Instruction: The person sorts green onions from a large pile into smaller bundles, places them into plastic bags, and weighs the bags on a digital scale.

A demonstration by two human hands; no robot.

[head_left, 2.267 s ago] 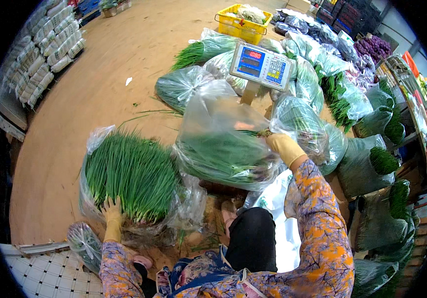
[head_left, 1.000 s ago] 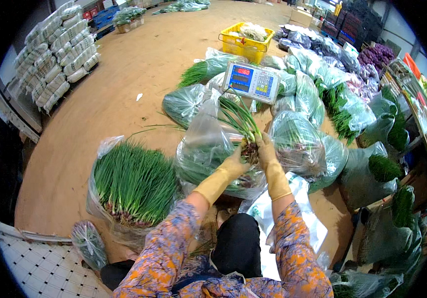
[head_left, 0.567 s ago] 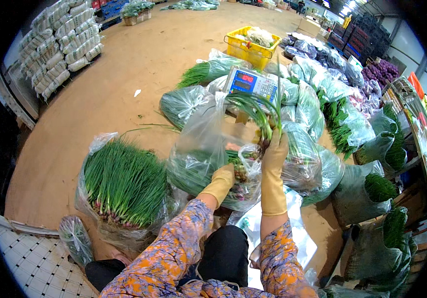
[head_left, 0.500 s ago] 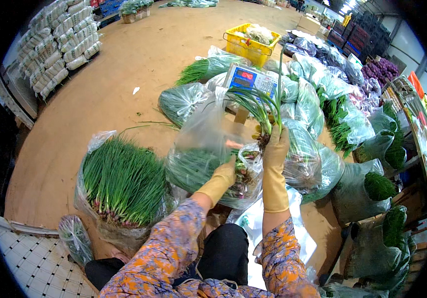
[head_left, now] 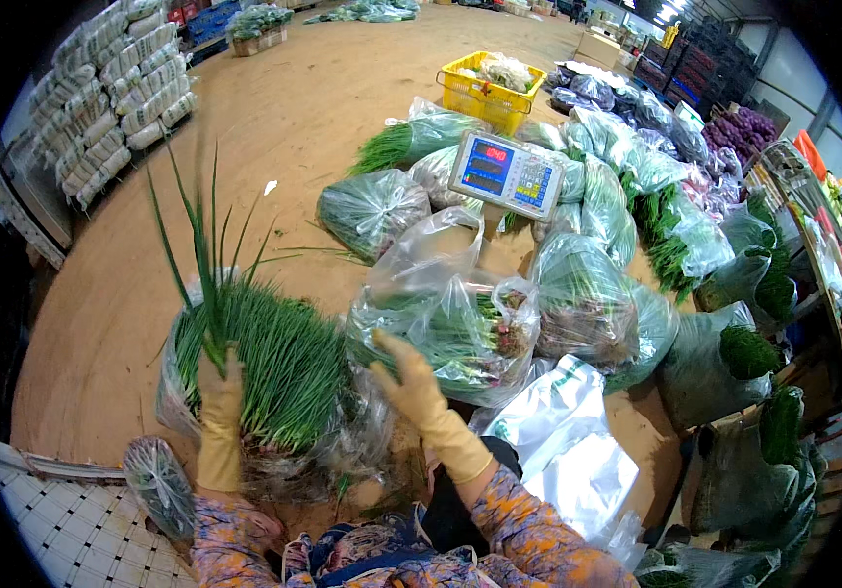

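Note:
My left hand (head_left: 220, 407), in a yellow rubber glove, is closed round a small bunch of green onions (head_left: 211, 304). Their long leaves point up, and the hand is at the left side of a big open bag of green onions (head_left: 289, 363). My right hand (head_left: 413, 387), gloved alike, holds nothing, its fingers apart. It is in front of a clear plastic bag (head_left: 411, 328) with more green onions inside, whose roots show at its right end. Behind that bag stands a scale (head_left: 507, 174) with a lit display.
More bagged greens (head_left: 588, 294) lie right of the scale. A yellow crate (head_left: 490, 93) stands behind it. White plastic sheeting (head_left: 568, 446) lies by my right arm. A small bagged bundle (head_left: 158, 480) is at lower left. Stacked white sacks (head_left: 117, 98) rise at far left.
The right hand held green onions up by the scale; now it is lower and holds none. My left hand has left the clear bag, moved left, and holds a bunch.

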